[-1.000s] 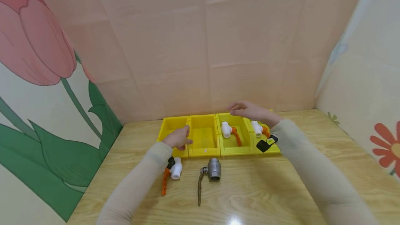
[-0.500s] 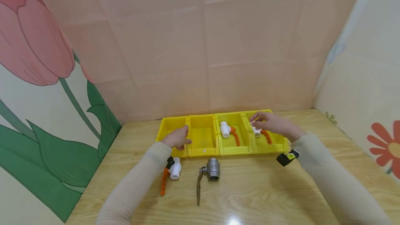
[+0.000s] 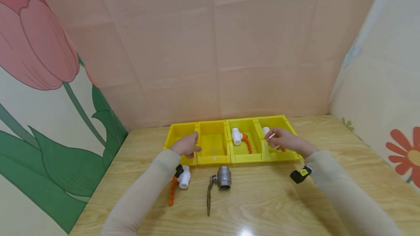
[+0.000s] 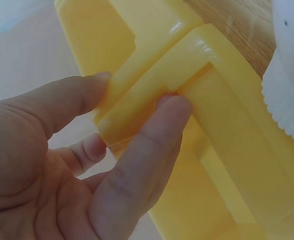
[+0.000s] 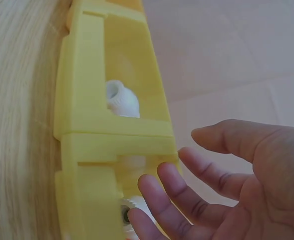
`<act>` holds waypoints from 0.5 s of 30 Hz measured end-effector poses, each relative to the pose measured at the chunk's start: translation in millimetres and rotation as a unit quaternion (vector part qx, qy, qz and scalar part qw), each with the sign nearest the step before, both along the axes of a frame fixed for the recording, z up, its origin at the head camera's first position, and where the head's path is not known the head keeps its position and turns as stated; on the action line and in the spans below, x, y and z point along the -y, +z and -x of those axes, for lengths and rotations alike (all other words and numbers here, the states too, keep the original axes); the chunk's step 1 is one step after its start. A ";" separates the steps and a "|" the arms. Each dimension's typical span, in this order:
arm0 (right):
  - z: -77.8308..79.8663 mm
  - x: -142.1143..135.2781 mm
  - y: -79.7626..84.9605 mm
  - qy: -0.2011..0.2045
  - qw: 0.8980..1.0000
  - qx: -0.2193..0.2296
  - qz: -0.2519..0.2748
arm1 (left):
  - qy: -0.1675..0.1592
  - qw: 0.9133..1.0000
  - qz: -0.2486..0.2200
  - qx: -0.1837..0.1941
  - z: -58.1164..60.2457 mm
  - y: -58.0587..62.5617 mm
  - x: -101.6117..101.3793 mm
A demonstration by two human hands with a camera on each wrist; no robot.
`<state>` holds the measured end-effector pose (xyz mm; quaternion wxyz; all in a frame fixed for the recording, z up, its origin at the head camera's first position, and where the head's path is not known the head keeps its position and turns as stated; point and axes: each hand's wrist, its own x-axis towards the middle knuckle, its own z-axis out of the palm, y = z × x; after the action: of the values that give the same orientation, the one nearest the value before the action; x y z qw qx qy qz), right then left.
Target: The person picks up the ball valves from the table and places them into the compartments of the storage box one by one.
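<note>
My left hand (image 3: 186, 145) grips the adjoining walls of the two left yellow bins (image 4: 151, 70), thumb on one side and fingers on the other. My right hand (image 3: 284, 140) hovers over the far-right yellow bin (image 3: 279, 120), fingers loosely bent and spread in the right wrist view. Under it lies a white ball valve (image 5: 132, 212) with an orange handle, partly hidden by the fingers. A similar white ball valve (image 3: 236, 136) lies in the bin just left of it. The second bin from the left (image 3: 213, 143) holds only a tiny pale speck.
On the table in front of the bins lie another white ball valve (image 3: 185, 177) with an orange handle, beside the left wrist, and a grey metal ball valve (image 3: 224, 177) with a long lever. A pink backdrop (image 3: 216, 46) stands right behind the bins.
My right hand has moved right from above the third bin to the far-right bin, then lowered slightly over its valve. The left hand has stayed in place.
</note>
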<state>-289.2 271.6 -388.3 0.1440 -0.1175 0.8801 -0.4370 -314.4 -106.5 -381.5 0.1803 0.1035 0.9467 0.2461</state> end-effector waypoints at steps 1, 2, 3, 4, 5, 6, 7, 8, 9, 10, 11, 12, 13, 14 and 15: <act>0.3 0.4 -1.0 0.000 1.000 0.002 0.005 | 0.000 1.000 0.001 -0.001 0.0 -0.2 -0.1; 0.8 0.9 -2.1 -0.001 1.000 0.002 0.008 | 0.000 1.000 0.001 -0.001 -0.1 0.0 -0.2; 1.4 1.6 -3.2 -0.003 1.000 0.003 0.011 | -0.001 1.000 0.002 -0.002 -0.4 0.0 -0.2; 1.6 2.6 -4.1 -0.005 1.000 0.003 0.013 | -0.001 1.000 0.002 -0.003 -0.5 0.1 -0.2; 1.8 3.5 -5.1 -0.008 1.000 0.003 0.016 | -0.001 1.000 0.002 -0.004 -0.8 0.1 -0.3; 2.0 4.6 -5.9 -0.012 1.000 0.004 0.019 | -0.001 1.000 0.002 -0.003 -0.7 0.1 -0.2; 2.0 5.7 -6.7 -0.015 1.000 0.005 0.021 | -0.001 1.000 0.002 -0.003 -0.7 0.2 -0.3; 2.1 6.7 -7.3 -0.018 1.000 0.005 0.023 | -0.001 1.000 0.001 -0.002 -0.5 0.1 -0.2; 1.7 7.8 -7.5 -0.018 1.000 0.004 0.023 | 0.000 1.000 0.000 -0.001 -0.2 0.0 -0.3; 1.3 8.6 -7.6 -0.018 1.000 0.001 0.021 | 0.000 1.000 -0.001 0.000 0.1 -0.1 -0.3; 1.5 9.2 -8.2 -0.020 1.000 0.001 0.021 | 0.000 1.000 -0.001 0.001 0.2 -0.2 -0.3; 1.5 10.0 -8.5 -0.023 1.000 0.002 0.019 | -0.001 1.000 -0.001 0.002 0.3 -0.3 -0.3; 1.6 10.7 -8.9 -0.025 1.000 0.001 0.017 | -0.001 1.000 -0.001 0.002 0.4 -0.4 -0.3; 1.6 11.4 -9.1 -0.026 1.000 0.001 0.016 | -0.002 1.000 -0.001 0.001 0.1 -0.4 -0.5; 1.5 11.7 -9.1 -0.025 1.000 -0.001 0.013 | -0.002 1.000 -0.001 0.001 -0.3 -0.2 -0.5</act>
<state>-290.7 260.0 -397.5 0.1308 -0.0980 0.8771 -0.4516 -314.1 -106.0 -381.6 0.1820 0.1047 0.9461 0.2467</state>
